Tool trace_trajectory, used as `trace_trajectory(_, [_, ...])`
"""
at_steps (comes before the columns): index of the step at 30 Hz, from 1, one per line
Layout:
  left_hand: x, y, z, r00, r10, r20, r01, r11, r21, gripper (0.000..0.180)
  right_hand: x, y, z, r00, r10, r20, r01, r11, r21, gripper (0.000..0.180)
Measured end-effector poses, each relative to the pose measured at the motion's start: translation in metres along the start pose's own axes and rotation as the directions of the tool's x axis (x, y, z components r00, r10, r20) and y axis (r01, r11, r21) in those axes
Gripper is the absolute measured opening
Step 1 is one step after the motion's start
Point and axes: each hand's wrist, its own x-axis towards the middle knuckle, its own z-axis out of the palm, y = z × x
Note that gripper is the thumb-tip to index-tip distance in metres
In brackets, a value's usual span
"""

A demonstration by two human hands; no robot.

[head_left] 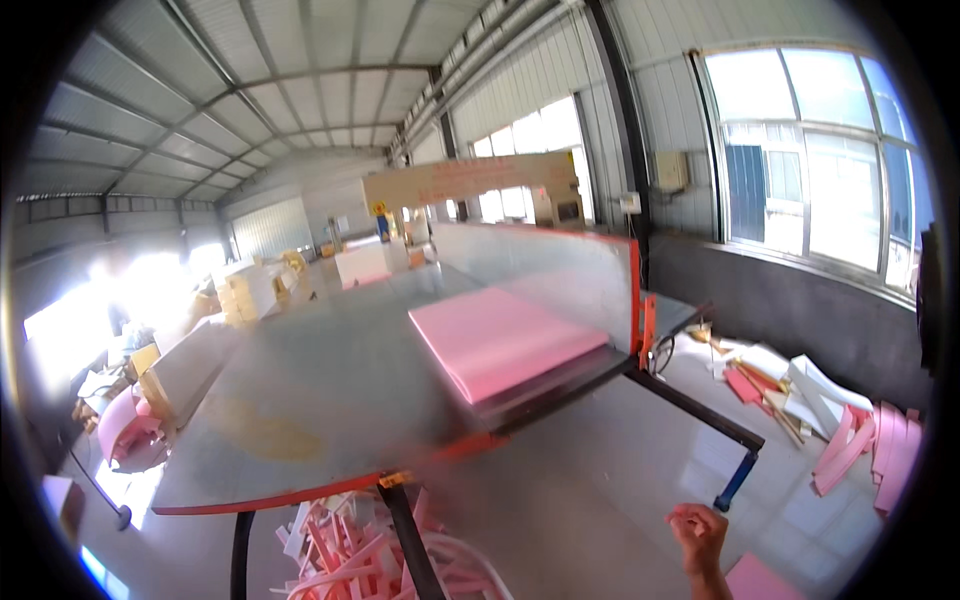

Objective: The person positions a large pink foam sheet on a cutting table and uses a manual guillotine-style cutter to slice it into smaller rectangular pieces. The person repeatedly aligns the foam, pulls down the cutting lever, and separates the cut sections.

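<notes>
Head view shows one hand, the right hand (700,532), low down and nearest to us. Its fingers (686,518) are curled in, and I cannot see anything in them. It hangs in the air over the shiny floor (600,500), off the near right corner of the big table (330,390). It touches nothing. The other hand is not in the picture.

Just right of the hand, by the bottom edge, lies a flat pink piece (757,580) on the floor. Under the near edge of the table sits a heap of pink and white foam strips (350,550), around the black table leg (408,540).

The table is wide and grey with a red rim. A black bar with a blue foot (735,485) sticks out from its right side, between the hand and the table. On the right part of the table lies a stack of pink foam sheets (500,342), flat and square. It is well apart from the hand. A tall grey wall piece (560,270) with a red post stands just behind the stack.

Right of the table, by the wall under the windows (820,160), more pink and white foam bits (850,430) lie in a pile. Left of the table are white blocks and boxes (190,370). Past the far end of the table stands a big tan machine (470,180).
</notes>
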Motion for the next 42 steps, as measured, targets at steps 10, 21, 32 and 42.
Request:
trace_trajectory(10, [0.253,0.075,-0.012,0.980,0.141,0.142,-0.163,0.974,0.156,0.021,0.209,0.068,-0.014,0.981,0.160,0.112,-0.162,0.987,0.007,0.014])
trace_trajectory(21, [0.366,-0.204,-0.051,0.878,-0.421,-0.230,0.459,0.876,0.148,0.018,0.340,0.172,0.106,0.924,0.238,0.298,-0.149,0.944,-0.293,0.015])
trace_trajectory(32, [0.545,-0.518,-0.150,-0.056,-0.992,-0.110,-0.121,0.116,-0.986,0.002,0.478,0.408,0.280,0.803,0.545,0.240,-0.279,0.700,-0.658,0.018])
trace_trajectory(42, [0.637,-0.620,-0.180,-0.098,-0.993,-0.066,-0.534,0.108,-0.839,0.014,0.622,0.572,0.511,0.572,0.467,0.674,-0.063,0.845,-0.532,0.017])
